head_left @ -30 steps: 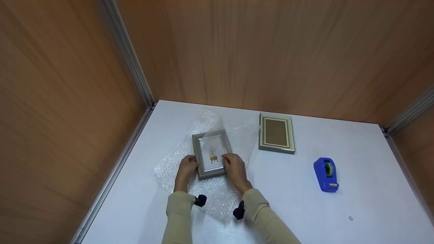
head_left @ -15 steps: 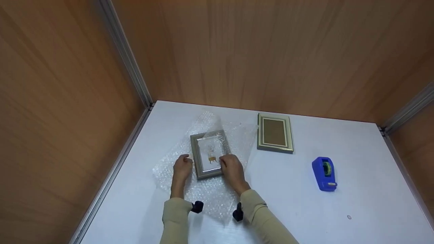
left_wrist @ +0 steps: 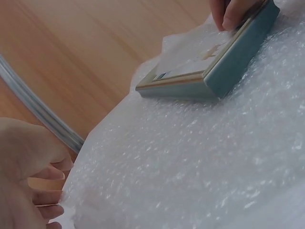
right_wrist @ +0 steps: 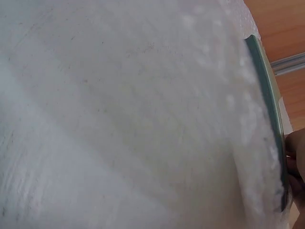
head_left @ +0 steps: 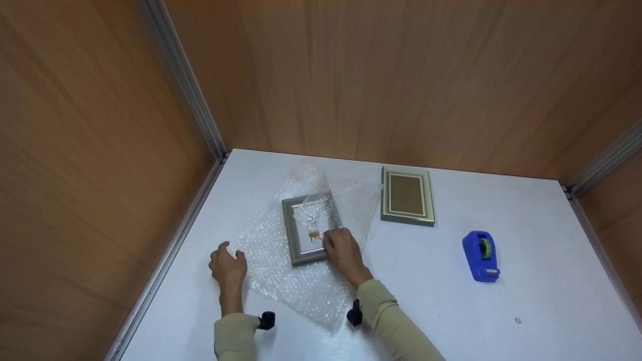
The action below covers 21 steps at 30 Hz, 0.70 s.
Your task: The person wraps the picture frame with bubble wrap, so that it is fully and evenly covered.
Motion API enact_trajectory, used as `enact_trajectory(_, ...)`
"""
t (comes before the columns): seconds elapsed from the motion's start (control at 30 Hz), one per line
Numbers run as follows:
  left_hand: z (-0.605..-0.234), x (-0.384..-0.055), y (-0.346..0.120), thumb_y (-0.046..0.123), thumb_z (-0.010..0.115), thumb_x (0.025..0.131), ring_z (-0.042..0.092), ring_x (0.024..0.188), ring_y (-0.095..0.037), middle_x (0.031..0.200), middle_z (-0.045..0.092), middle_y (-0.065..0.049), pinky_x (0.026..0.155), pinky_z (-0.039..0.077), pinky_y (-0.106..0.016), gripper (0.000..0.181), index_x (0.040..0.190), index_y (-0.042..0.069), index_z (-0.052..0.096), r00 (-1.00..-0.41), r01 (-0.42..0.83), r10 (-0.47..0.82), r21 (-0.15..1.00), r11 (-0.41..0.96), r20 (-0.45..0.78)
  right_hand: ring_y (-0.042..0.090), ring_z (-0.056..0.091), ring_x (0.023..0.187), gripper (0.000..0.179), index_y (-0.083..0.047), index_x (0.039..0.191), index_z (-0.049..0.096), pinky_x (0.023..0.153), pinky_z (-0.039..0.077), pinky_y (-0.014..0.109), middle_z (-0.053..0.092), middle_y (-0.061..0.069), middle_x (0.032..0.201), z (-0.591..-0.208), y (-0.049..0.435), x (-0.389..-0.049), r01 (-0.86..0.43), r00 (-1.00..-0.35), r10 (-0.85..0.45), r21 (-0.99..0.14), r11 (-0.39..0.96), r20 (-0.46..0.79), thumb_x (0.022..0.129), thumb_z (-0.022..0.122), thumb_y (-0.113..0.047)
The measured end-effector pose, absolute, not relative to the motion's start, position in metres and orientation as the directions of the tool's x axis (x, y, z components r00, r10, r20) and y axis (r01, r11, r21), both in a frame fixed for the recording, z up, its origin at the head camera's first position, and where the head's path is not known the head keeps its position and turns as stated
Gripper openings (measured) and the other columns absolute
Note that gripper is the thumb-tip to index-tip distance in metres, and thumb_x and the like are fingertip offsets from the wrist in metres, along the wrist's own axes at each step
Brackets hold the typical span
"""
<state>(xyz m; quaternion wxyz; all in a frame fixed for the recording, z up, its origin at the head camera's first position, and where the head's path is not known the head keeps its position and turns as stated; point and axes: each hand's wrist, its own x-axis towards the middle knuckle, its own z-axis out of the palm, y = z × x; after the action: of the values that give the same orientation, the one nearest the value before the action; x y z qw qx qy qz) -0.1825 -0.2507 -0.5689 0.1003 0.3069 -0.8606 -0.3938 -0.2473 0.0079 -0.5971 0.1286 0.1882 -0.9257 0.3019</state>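
Note:
A picture frame with a small drawing lies face up on a sheet of bubble wrap. One far corner of the wrap is folded over the picture. My right hand pinches that folded corner against the frame's right side; its fingertips are partly hidden in the right wrist view. Off to the left, my left hand is beside the wrap's left corner, fingers apart and loosely bent, holding nothing. The left wrist view also has this left hand at the wrap's edge.
A second frame with a brown panel lies at the back right of the white table. Farther right stands a blue tape dispenser. A tiny clear piece lies near it. Wooden walls close off the back and sides.
My left hand has left the frame's left edge and moved left and nearer to the wrap's left corner. The right hand stays put, and the folded corner lies flatter over the picture.

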Motion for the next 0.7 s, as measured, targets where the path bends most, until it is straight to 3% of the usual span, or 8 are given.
enact_trajectory(0.27, -0.573, -0.171, -0.258, 0.010, 0.044, 0.094, 0.051, 0.103, -0.033, 0.109, 0.053, -0.021, 0.084, 0.045, -0.045, 0.042, 0.132, -0.005, 0.038, -0.773, -0.344, -0.631, 0.874, 0.344, -0.056, 0.015, 0.055, 0.090, 0.020, -0.009, 0.105, 0.065, 0.079, 0.049, 0.031, 0.062, 0.000, 0.090, -0.592, 0.011, -0.249, -0.411, -0.911, -0.316, -0.543, 0.732, 0.263, 0.086, 0.063, -0.016)
enact_trajectory(0.57, -0.581, -0.166, -0.260, 0.027, 0.048, 0.094, 0.055, 0.096, -0.027, 0.107, 0.060, -0.018, 0.074, 0.048, -0.036, 0.035, 0.115, 0.001, 0.060, -0.804, -0.483, -0.539, 0.802, 0.350, -0.250, 0.013, 0.051, 0.096, 0.030, -0.011, 0.115, 0.059, 0.083, 0.046, 0.030, 0.058, -0.003, 0.098, -0.595, 0.016, -0.247, -0.386, -0.920, -0.341, -0.589, 0.709, 0.193, 0.087, 0.063, -0.020)
enact_trajectory(0.7, -0.577, -0.166, -0.255, 0.034, 0.049, 0.094, 0.056, 0.098, -0.024, 0.111, 0.061, -0.012, 0.076, 0.049, -0.035, 0.039, 0.120, 0.008, 0.060, -0.871, -0.451, -0.403, 0.785, 0.425, -0.282, 0.014, 0.052, 0.099, 0.030, -0.011, 0.116, 0.059, 0.085, 0.046, 0.031, 0.059, -0.002, 0.100, -0.596, 0.017, -0.248, -0.388, -0.920, -0.333, -0.598, 0.701, 0.208, 0.087, 0.064, -0.020)
